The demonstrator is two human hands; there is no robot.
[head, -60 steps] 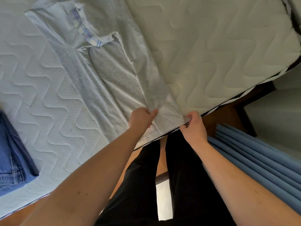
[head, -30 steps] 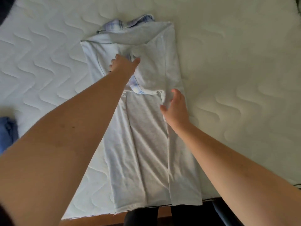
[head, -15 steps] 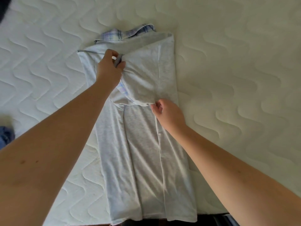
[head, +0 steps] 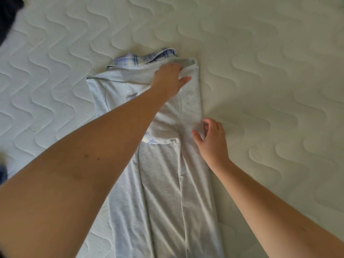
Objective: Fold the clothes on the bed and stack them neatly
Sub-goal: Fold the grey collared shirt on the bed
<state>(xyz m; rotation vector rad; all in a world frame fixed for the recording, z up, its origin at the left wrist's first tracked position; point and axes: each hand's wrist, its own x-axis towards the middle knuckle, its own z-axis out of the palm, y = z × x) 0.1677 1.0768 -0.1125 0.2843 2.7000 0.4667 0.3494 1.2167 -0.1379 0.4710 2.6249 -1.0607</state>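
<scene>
A light grey shirt [head: 163, 183] with a blue plaid collar [head: 145, 57] lies lengthwise on the white quilted mattress [head: 270, 90], its sides folded inward. My left hand [head: 169, 77] reaches across to the shirt's top right corner and grips a fold of sleeve fabric there, thumb stretched out. My right hand [head: 212, 138] hovers at the shirt's right edge beside the folded sleeve's hem. Its fingers are loosely curled, thumb and forefinger apart, the tips just touching the cloth. My left forearm hides the shirt's middle left part.
A dark object [head: 9, 12] shows at the top left corner. A sliver of blue denim [head: 2, 172] sits at the left edge. Bare mattress stretches to the right of the shirt and beyond it.
My left hand has carried the sleeve fabric from the shirt's left shoulder over to its right shoulder. My right hand has let go of the sleeve hem and shifted right to the shirt's edge.
</scene>
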